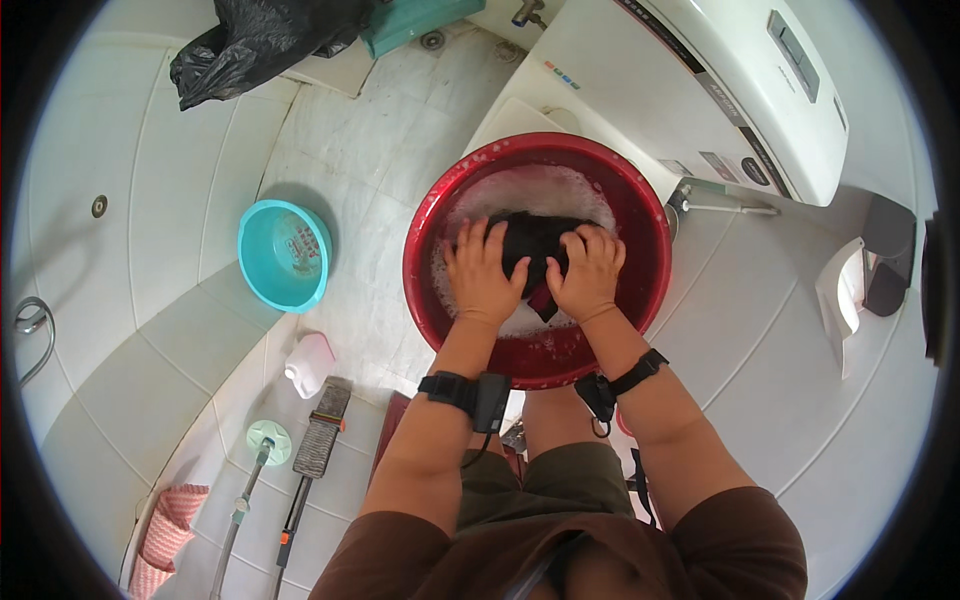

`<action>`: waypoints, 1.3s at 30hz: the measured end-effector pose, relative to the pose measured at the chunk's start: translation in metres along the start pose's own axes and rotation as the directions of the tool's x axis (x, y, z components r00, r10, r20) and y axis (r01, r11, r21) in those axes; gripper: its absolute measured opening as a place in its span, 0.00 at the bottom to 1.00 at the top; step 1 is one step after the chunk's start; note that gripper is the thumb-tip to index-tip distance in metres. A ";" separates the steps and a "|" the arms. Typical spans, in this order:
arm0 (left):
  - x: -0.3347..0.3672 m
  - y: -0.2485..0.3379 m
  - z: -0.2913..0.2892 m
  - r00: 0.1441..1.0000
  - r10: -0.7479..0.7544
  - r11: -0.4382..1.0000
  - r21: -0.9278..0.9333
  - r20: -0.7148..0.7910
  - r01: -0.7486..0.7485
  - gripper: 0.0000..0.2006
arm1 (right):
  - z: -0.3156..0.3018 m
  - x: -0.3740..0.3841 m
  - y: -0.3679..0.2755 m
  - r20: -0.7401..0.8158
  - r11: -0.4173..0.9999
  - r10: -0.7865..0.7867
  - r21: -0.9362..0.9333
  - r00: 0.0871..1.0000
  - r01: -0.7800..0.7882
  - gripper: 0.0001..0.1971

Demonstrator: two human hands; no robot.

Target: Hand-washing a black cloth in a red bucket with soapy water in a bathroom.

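Before me is a large red basin with whitish soapy water inside. In it a wet, dark piece of clothing is bunched up, black with a small purple-red patch. My left hand grips its left side, fingers pointing away from me and thumb toward the middle. From the right, my right hand holds the same cloth, its fingers curled over the top and its thumb near the other thumb. Fingertips partly sink into the folds. What kind of garment it is cannot be told.
A white washing machine stands beyond the basin at the right. To the left are a turquoise basin, a pink-white jug, a flat mop and a pole with a round green end. A black plastic bag is at the far left.
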State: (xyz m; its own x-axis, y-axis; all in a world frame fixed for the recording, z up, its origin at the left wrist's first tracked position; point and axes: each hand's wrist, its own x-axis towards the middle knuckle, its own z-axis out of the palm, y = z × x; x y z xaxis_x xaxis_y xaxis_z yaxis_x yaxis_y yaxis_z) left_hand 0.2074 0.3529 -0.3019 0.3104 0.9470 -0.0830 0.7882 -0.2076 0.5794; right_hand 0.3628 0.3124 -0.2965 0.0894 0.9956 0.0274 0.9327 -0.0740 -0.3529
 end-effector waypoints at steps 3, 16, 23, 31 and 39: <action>-0.014 -0.010 0.031 1.000 0.002 0.982 0.187 -0.009 0.000 0.32 | 0.005 0.006 -0.002 0.024 0.989 0.027 -0.143 0.999 -0.023 0.20; 0.024 -0.026 0.068 0.994 -0.044 0.990 0.141 0.098 0.030 0.13 | 0.066 0.020 0.029 0.257 0.961 0.239 -0.199 0.937 -0.190 0.19; 0.055 -0.022 0.061 0.947 -0.202 0.977 0.123 0.249 0.176 0.13 | 0.065 0.045 0.032 0.323 0.942 0.299 -0.252 0.898 -0.223 0.12; 0.068 -0.027 0.043 0.944 -0.290 0.838 -0.435 0.158 0.330 0.14 | 0.039 0.051 0.029 0.052 0.857 0.387 0.348 0.921 -0.380 0.15; 0.033 0.000 0.020 0.920 -0.391 0.271 -0.951 0.031 0.147 0.05 | 0.005 0.032 0.019 -0.154 0.729 0.348 0.664 0.925 -0.164 0.10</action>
State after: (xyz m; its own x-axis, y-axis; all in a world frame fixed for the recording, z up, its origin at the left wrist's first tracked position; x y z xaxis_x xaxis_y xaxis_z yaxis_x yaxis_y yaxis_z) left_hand 0.2283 0.3789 -0.3214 -0.0060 0.9447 -0.3277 -0.2459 0.3163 0.9162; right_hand 0.3821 0.3428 -0.3067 0.4613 0.8860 0.0465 0.4333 -0.1792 -0.8833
